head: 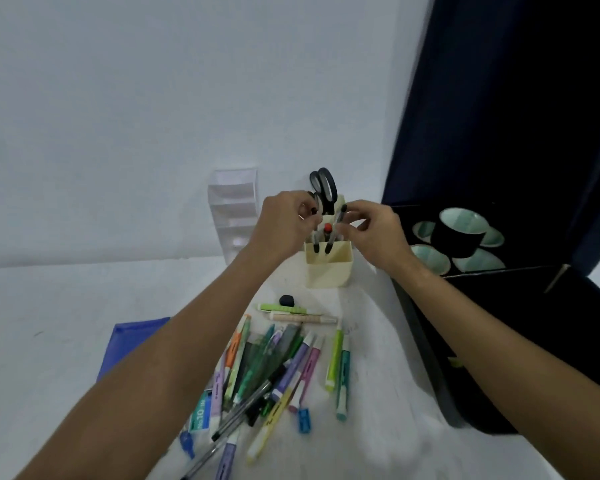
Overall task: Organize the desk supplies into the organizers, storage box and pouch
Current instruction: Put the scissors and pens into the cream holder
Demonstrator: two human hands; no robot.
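Both hands are up over the cream holder (pixel 329 263) at the back of the desk, so this looks like the pens-into-the-cup step. The right hand (pixel 371 233) has its fingers pinched round a black-capped pen (pixel 336 230), which stands nearly upright with its tip already down in the front compartment. The pen sits just left of the right fingers, long axis near vertical, leaning a bit away from me. The left hand (pixel 284 223) is curled shut too, on another dark pen (pixel 315 233) I think — hard to say for sure, it's blurry there.

In the holder: scissors (pixel 324 188) in the back slot, handles up, and a red-capped marker (pixel 327 230) between the two held pens. The clear tiered organizer (pixel 232 209) behind looks empty.

Most of the job is still ahead — the big pile of markers and pens (pixel 274 368) lies loose on the desk, nearer the left arm, plus a dark eraser (pixel 287 300) and a blue pouch (pixel 132 344) on the left
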